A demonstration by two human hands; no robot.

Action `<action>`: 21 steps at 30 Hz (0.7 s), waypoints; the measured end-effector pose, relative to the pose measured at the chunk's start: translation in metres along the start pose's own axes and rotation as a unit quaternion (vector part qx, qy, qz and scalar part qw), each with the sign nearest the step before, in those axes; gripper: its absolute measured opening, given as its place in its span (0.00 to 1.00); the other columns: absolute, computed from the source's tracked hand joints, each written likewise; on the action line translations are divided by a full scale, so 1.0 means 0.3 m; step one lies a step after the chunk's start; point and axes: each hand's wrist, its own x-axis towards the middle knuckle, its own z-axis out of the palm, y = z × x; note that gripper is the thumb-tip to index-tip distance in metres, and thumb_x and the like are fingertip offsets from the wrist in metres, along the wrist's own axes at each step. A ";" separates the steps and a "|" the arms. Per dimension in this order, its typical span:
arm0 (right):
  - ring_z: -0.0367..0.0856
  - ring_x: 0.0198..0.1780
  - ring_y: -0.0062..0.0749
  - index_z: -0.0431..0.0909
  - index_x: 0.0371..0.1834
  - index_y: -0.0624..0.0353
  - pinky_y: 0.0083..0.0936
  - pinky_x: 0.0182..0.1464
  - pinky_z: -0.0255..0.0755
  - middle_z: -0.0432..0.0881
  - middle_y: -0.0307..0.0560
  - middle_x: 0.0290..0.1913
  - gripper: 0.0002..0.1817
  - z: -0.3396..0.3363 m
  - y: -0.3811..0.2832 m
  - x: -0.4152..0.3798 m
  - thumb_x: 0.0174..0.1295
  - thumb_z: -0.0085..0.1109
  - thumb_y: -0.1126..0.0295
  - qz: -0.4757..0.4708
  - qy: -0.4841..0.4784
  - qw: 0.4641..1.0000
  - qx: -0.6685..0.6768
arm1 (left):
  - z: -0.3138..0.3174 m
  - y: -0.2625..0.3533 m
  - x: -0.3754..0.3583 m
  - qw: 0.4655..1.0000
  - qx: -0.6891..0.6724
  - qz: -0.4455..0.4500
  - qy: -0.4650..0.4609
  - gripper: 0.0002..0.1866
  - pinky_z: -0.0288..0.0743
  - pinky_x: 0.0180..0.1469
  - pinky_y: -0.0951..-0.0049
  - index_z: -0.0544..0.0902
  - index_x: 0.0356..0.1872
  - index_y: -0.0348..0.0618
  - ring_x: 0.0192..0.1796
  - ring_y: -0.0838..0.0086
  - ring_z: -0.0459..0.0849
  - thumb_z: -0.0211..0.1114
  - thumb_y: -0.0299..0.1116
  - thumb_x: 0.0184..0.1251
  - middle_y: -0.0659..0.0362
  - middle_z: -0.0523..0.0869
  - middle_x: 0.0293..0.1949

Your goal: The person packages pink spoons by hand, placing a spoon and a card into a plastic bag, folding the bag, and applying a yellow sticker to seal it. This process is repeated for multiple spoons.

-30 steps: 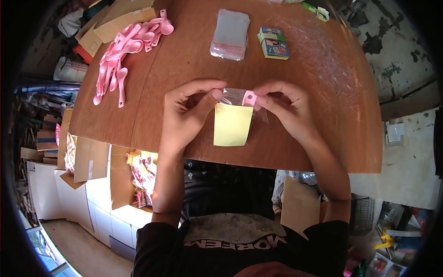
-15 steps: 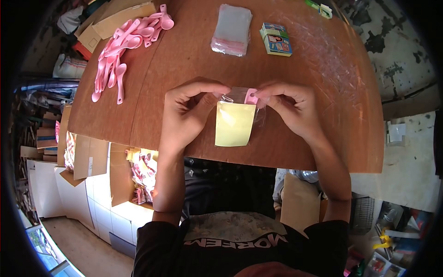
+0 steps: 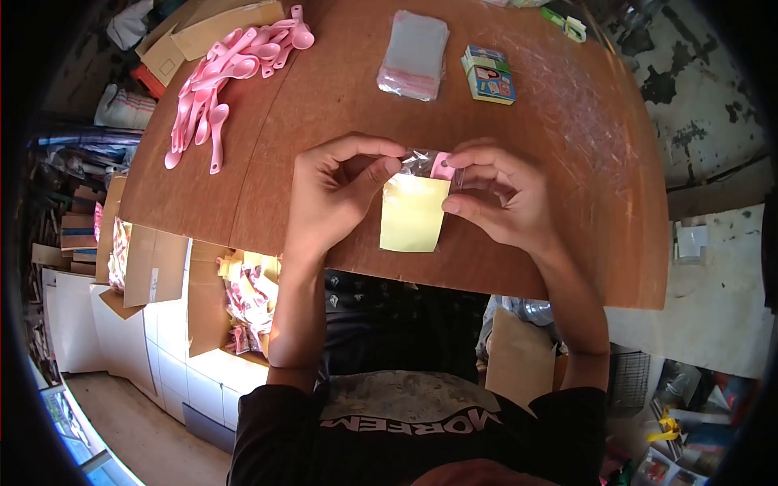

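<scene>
Thumb (image 3: 472, 211) lowered to yellow card (image 3: 413, 215), right hand (image 3: 512, 198) has spread; left hand (image 3: 334, 196) pinches bag (image 3: 418, 164).

Cardboard box (image 3: 223, 31) sat at eleven o'clock, white sack (image 3: 124, 107) at ten. Green-and-white object (image 3: 565, 25) lay near edge of counter (image 3: 332, 97) at one o'clock. Blotched wall (image 3: 698, 53) stood at two, wire basket (image 3: 630, 379) at four.
</scene>
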 end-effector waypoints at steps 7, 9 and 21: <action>0.81 0.50 0.30 0.75 0.49 0.66 0.22 0.50 0.81 0.73 0.49 0.52 0.19 0.032 0.005 -0.015 0.54 0.64 0.86 0.015 0.037 0.999 0.000 | 0.007 0.020 -0.001 1.000 -0.001 0.016 0.019 0.14 0.78 0.43 0.80 0.81 0.48 0.32 0.40 0.80 0.83 0.67 0.22 0.61 0.56 0.87 0.35; 0.81 0.51 0.30 0.75 0.49 0.66 0.21 0.49 0.81 0.74 0.49 0.52 0.19 0.031 0.012 -0.017 0.54 0.64 0.86 0.007 0.048 0.999 0.004 | -0.012 0.029 -0.010 0.999 -0.032 -0.009 -0.028 0.20 0.78 0.43 0.79 0.78 0.53 0.33 0.40 0.80 0.83 0.70 0.24 0.59 0.57 0.87 0.34; 0.83 0.38 0.24 0.70 0.57 0.67 0.19 0.42 0.77 0.78 0.50 0.48 0.20 0.005 -0.034 0.008 0.60 0.60 0.81 0.089 0.001 0.996 0.014 | -0.541 0.076 -0.458 0.732 0.128 0.274 0.610 0.14 0.82 0.50 0.66 0.74 0.49 0.34 0.46 0.64 0.84 0.64 0.27 0.65 0.48 0.83 0.46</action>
